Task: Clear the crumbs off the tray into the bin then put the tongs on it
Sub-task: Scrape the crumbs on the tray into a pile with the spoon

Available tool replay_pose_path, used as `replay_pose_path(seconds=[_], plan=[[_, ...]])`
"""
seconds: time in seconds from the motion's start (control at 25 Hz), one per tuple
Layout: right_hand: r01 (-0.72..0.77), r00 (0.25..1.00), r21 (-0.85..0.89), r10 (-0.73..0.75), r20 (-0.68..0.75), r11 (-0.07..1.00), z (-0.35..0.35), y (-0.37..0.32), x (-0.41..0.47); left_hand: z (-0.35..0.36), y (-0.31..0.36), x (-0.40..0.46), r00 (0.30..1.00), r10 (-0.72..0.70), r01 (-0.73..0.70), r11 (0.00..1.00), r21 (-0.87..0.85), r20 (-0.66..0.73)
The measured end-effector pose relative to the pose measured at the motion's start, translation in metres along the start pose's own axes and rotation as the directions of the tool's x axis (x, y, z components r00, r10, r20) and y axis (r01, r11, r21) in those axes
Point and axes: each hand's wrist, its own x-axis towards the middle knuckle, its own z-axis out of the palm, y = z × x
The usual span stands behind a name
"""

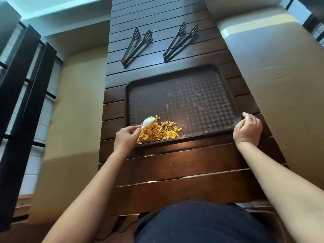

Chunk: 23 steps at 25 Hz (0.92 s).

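A dark brown checkered tray [192, 95] lies on a slatted wooden table. A heap of yellow crumbs [156, 131] is gathered at its near left corner, and fine specks are scattered over the rest of it. My left hand [126, 137] pinches a small white scraper-like piece [148, 121] that touches the far side of the heap. My right hand [247, 128] grips the tray's near right rim with curled fingers. Two pairs of black tongs [135, 46] [180, 42] lie side by side on the table beyond the tray.
The wooden table [175, 172] runs away from me between two beige cushioned seats [73, 120] [280, 85]. A dark slatted frame [22, 85] stands at the far left. No bin can be made out.
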Motion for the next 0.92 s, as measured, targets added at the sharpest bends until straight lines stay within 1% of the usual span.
replay_pose_path(seconds=[0.08, 0.12, 0.2, 0.32, 0.4, 0.44, 0.52, 0.6, 0.64, 0.72, 0.76, 0.84, 0.92], plan=[[0.001, 1.0, 0.0, -0.001, -0.002, 1.0, 0.0, 0.0, 0.0, -0.003, 0.008, 0.018, 0.999, -0.039, 0.038, 0.997, -0.067, -0.019], [0.001, 1.0, -0.001, -0.001, -0.003, 1.0, 0.0, 0.0, 0.0, -0.003, 0.012, 0.025, 0.998, -0.056, 0.054, 0.996, -0.069, -0.015], [-0.004, 1.0, 0.002, 0.004, -0.002, 1.0, 0.0, 0.0, 0.0, 0.0, 0.015, 0.032, 0.998, -0.053, 0.053, 0.998, -0.025, 0.028], [-0.01, 1.0, -0.006, 0.01, -0.004, 1.0, 0.0, -0.001, 0.0, -0.001, 0.01, 0.027, 0.991, -0.018, 0.011, 0.998, 0.055, 0.13], [-0.018, 1.0, 0.007, 0.018, -0.008, 1.0, -0.001, 0.0, 0.0, -0.007, 0.001, 0.023, 0.989, -0.006, 0.0, 0.999, 0.042, 0.147], [-0.028, 1.0, 0.017, 0.028, -0.009, 0.999, -0.002, 0.0, 0.0, -0.01, -0.004, 0.022, 0.993, -0.005, 0.007, 1.0, -0.019, 0.12], [-0.048, 0.999, 0.041, 0.048, -0.003, 0.998, -0.002, -0.001, -0.001, -0.015, -0.015, 0.022, 0.998, -0.059, 0.059, 0.984, -0.169, 0.009], [-0.073, 0.997, 0.065, 0.072, 0.01, 0.995, -0.004, -0.003, -0.001, -0.016, -0.026, 0.021, 0.989, -0.105, 0.084, 0.977, -0.197, -0.102], [-0.081, 0.997, 0.072, 0.08, 0.015, 0.994, -0.004, -0.004, -0.001, -0.014, -0.031, 0.018, 0.986, -0.108, 0.083, 0.978, -0.191, -0.124], [-0.074, 0.997, 0.087, 0.073, 0.019, 0.993, -0.005, -0.004, -0.002, -0.011, -0.035, 0.009, 0.989, -0.067, 0.036, 0.974, -0.224, -0.134], [-0.065, 0.998, 0.095, 0.063, 0.024, 0.993, -0.006, -0.003, -0.003, -0.01, -0.035, 0.003, 0.993, -0.025, -0.004, 0.971, -0.241, -0.118], [-0.052, 0.998, 0.084, 0.05, 0.025, 0.995, -0.006, 0.0, -0.001, -0.007, -0.035, -0.011, 0.998, 0.056, -0.061, 0.977, -0.203, -0.028], [-0.033, 0.999, 0.049, 0.032, 0.025, 0.998, -0.004, 0.001, -0.001, -0.003, -0.04, -0.023, 0.996, 0.068, -0.06, 0.987, -0.146, 0.052]])
